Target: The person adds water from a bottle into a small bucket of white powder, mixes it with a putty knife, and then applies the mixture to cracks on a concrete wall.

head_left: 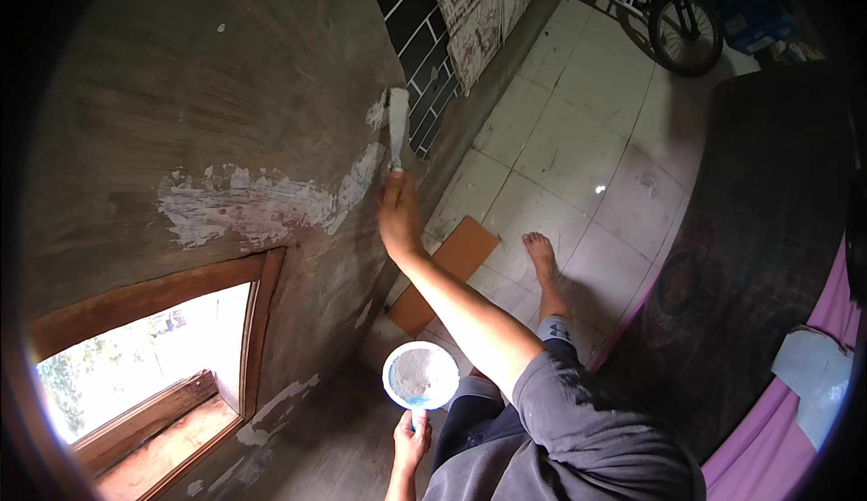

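Observation:
My right hand (400, 216) reaches up along the wall, closed on the handle of a putty knife (398, 117). Its blade, coated in white, is at the wall by the edge of a strip of black brick-pattern covering (429, 45). White putty (248, 205) is smeared in a rough band across the bare grey-brown wall (262, 76), with smaller dabs near the knife. Lower down, my left hand (411, 444) grips the short handle of a round dipper (388, 385), white with a blue handle. White putty paste (423, 373) lies inside it.
A wood-framed window (271, 298) opens at lower left. By my bare foot (539, 250), an orange-brown board (456, 257) lies on pale floor tiles (578, 131). A dark mattress-like surface (750, 230) with pink cloth (768, 442) fills the right; a small bicycle (684, 36) stands far off.

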### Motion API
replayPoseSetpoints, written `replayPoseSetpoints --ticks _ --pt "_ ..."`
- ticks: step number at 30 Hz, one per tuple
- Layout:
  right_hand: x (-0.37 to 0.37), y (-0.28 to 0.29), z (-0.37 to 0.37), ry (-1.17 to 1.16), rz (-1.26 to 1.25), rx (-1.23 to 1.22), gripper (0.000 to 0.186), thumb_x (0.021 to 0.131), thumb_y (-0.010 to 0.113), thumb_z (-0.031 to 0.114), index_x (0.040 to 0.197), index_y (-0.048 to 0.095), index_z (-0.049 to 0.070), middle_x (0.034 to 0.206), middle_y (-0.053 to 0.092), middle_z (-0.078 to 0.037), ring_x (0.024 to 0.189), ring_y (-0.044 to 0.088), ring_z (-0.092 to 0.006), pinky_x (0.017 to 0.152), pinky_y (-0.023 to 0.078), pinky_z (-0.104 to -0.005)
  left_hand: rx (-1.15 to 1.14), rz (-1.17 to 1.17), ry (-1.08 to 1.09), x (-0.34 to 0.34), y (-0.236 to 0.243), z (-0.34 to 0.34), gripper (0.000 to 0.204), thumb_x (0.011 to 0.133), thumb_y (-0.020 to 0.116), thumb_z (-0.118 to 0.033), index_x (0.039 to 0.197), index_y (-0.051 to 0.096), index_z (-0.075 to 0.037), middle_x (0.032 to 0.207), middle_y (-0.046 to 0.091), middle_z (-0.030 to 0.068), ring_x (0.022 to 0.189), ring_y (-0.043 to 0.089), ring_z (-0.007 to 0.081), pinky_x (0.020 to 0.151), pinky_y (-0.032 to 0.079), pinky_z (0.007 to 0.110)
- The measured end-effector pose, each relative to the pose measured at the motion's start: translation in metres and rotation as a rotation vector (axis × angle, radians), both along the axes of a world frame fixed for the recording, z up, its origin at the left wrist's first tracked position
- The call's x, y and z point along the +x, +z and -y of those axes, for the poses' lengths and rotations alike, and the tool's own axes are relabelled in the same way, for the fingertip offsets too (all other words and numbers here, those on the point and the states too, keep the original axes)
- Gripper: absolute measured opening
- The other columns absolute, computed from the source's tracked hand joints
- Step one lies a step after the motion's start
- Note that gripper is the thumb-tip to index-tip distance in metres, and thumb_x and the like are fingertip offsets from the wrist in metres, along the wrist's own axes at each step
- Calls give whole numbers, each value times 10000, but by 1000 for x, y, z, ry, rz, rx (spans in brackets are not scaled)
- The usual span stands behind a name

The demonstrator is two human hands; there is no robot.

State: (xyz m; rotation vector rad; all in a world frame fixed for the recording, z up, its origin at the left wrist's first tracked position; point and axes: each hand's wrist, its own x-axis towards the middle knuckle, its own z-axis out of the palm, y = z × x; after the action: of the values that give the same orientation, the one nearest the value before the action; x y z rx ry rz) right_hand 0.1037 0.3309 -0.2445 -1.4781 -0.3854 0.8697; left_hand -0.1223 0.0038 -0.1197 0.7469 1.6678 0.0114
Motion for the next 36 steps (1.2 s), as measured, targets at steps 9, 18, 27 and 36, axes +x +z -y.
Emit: replayPoseSetpoints --ticks 9,18,27,36 --pt "-32 16 24 66 -128 36 396 1137 315 396 1007 473 56 708 484 -32 605 487 -129 549 412 -330 -8 12 7 -4 -2 -4 307 1076 555 -363 903 524 -110 601 477 -35 440 419 70 406 341 246" --pt "-34 31 12 54 -1 14 414 1132 332 424 1015 484 57 689 471 -4 580 449 -116 546 393 -313 -10 -2 22 -1 -5 -5 300 1077 554 -358 919 533 -104 604 488 -32 441 428 67 406 343 245" --pt "11 25 45 -18 -166 23 281 1101 491 338 1089 497 58 750 592 -35 606 581 -118 531 484 -291 -22 29 51 -7 -14 3 257 1075 562 -321 946 557 -99 608 503 -35 447 441 64 412 346 238" --pt "22 14 9 -166 587 112 508 1087 412 107 1580 311 38 1281 580 -255 1136 617 -380 961 489 -452 -64 -11 59 -12 -15 13 248 1070 570 -298 939 571 -88 610 520 -32 458 460 68 424 364 244"
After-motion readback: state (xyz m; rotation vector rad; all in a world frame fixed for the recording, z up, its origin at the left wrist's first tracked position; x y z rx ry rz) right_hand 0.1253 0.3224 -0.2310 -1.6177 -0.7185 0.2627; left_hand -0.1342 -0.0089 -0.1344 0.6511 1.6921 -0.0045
